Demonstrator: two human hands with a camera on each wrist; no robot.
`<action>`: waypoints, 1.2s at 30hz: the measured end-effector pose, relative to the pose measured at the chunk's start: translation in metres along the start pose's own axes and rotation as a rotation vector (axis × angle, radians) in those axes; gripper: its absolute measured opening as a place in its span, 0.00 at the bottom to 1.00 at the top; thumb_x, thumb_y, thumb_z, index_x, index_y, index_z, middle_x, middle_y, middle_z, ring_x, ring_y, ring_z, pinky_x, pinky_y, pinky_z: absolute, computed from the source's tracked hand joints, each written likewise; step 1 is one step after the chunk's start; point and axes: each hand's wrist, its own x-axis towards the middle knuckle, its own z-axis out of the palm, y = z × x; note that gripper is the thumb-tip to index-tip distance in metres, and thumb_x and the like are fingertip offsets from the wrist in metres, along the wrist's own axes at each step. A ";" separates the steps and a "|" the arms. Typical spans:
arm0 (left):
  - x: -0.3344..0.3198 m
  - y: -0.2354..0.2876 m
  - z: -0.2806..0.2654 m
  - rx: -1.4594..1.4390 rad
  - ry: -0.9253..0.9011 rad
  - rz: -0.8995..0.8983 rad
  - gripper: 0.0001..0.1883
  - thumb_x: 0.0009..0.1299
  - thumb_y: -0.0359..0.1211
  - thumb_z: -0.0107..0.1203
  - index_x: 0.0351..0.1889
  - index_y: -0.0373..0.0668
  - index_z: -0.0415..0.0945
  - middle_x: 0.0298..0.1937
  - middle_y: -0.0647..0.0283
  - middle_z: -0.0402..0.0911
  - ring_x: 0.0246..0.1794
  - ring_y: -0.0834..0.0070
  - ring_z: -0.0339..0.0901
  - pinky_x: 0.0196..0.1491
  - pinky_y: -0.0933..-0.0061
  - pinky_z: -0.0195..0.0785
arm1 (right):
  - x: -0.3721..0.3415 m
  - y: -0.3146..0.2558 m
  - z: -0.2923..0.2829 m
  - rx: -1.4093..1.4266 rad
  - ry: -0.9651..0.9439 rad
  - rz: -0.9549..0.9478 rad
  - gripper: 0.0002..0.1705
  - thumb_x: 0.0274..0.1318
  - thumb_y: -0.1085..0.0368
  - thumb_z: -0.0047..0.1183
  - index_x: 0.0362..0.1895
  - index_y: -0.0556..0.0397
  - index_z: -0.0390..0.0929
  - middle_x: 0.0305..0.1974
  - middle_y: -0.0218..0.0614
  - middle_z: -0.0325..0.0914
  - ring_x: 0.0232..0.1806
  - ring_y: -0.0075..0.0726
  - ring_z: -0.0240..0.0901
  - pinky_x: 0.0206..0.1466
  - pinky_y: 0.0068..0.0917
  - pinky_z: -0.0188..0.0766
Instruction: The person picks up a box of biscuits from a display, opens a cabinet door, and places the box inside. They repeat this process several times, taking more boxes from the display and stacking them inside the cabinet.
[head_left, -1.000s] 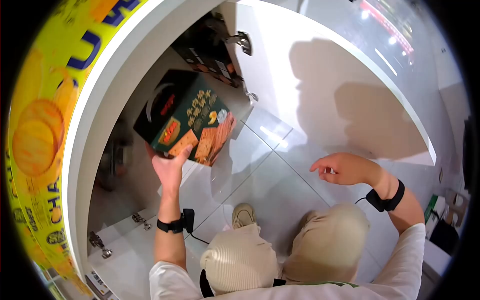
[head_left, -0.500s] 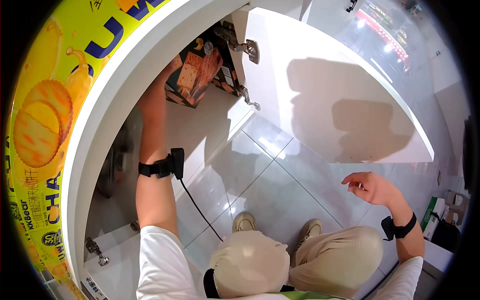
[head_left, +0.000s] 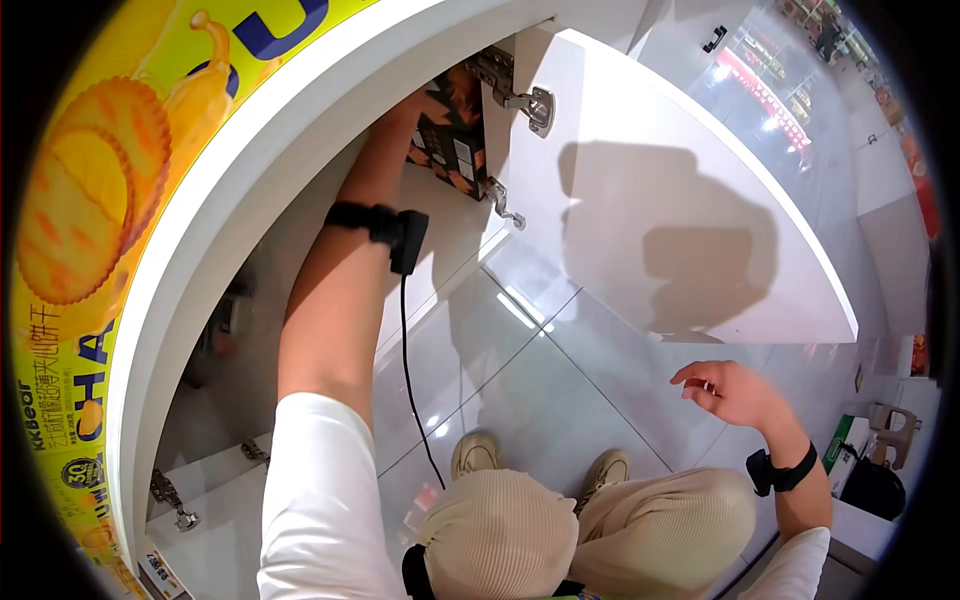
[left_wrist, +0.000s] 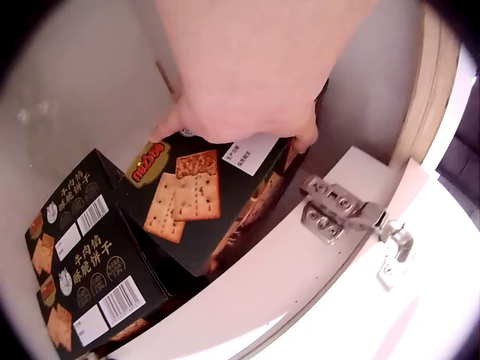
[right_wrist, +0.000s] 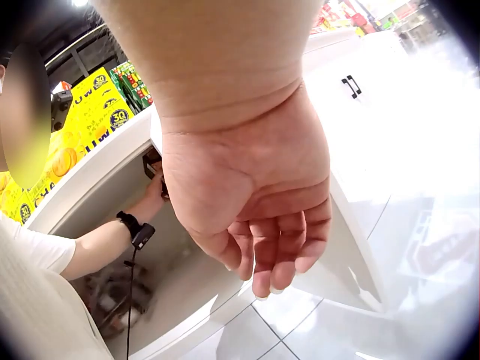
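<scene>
Inside the cabinet, my left hand (left_wrist: 244, 97) spans the top of a black cracker box (left_wrist: 199, 187) and grips it, thumb at one side and fingers at the other. Crackers and a yellow-red logo are printed on its face. Two similar black boxes (left_wrist: 112, 274) stand beside it, with white barcode labels showing. In the head view the cabinet's edge hides most of that hand, and boxes (head_left: 455, 160) show near the hinges. My right hand (head_left: 725, 390) hangs over the floor in front of the door, its fingers loosely curled around nothing.
The white cabinet door (head_left: 620, 240) stands open on metal hinges (head_left: 540, 108). Above the cabinet runs a curved white edge (head_left: 200, 200) with yellow cookie packaging (head_left: 105, 190) on top. A cable (head_left: 406, 350) trails from the left wrist camera. Tiled floor (head_left: 540, 370) lies ahead of my shoes.
My left hand has carried the cracker box from the cabinet's opening deep inside, up beside the hinges. The right hand has shifted slightly right and down, still holding nothing.
</scene>
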 end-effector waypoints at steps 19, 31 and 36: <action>0.035 -0.112 0.009 0.200 -0.584 0.189 0.20 0.61 0.30 0.69 0.45 0.31 0.72 0.32 0.61 0.84 0.28 0.76 0.80 0.38 0.76 0.76 | 0.006 0.049 0.006 0.216 0.096 -0.044 0.16 0.59 0.72 0.49 0.51 0.54 0.80 0.33 0.38 0.83 0.32 0.32 0.76 0.41 0.29 0.74; -0.019 -0.057 -0.005 -0.131 -0.679 -0.087 0.53 0.56 0.29 0.75 0.71 0.29 0.43 0.60 0.50 0.68 0.59 0.69 0.71 0.60 0.69 0.70 | -0.002 0.066 0.015 0.253 0.112 -0.052 0.16 0.58 0.78 0.46 0.49 0.57 0.80 0.33 0.37 0.81 0.35 0.28 0.77 0.41 0.26 0.74; -0.006 -0.093 -0.005 -0.106 -0.697 0.001 0.57 0.51 0.29 0.77 0.71 0.31 0.43 0.62 0.48 0.67 0.61 0.66 0.70 0.61 0.66 0.72 | -0.002 0.069 0.013 0.228 0.135 -0.055 0.18 0.56 0.76 0.45 0.50 0.54 0.80 0.32 0.38 0.82 0.32 0.33 0.75 0.40 0.29 0.73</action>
